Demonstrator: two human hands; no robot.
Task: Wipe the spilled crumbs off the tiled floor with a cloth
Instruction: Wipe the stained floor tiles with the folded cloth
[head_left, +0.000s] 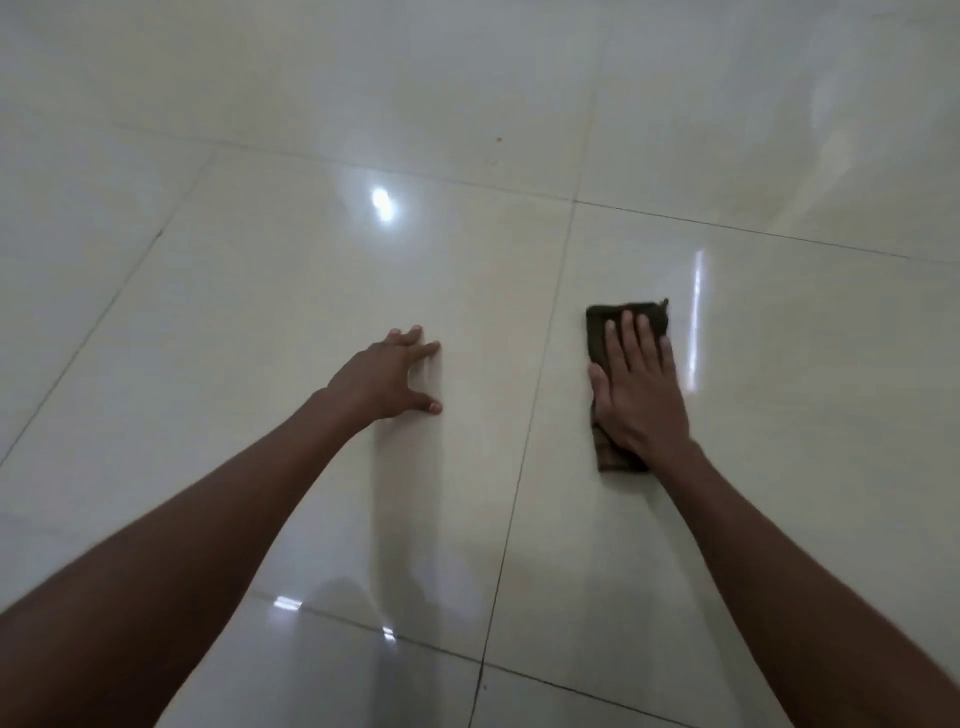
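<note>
Brown cloth (626, 358) under flat right hand (636, 392), glossy floor (311, 270).

The tiled floor (322, 291) is a glossy cream, paling to grey-white toward its far edge, and thin dark grout lines cut it into large squares. White glints of reflected light spot it. The cloth (602, 332) is dark brown, almost black at its far end (a slightly lighter, mottled brown nearer). Faint orange-brown specks (497, 139) dot the far tiles.
</note>
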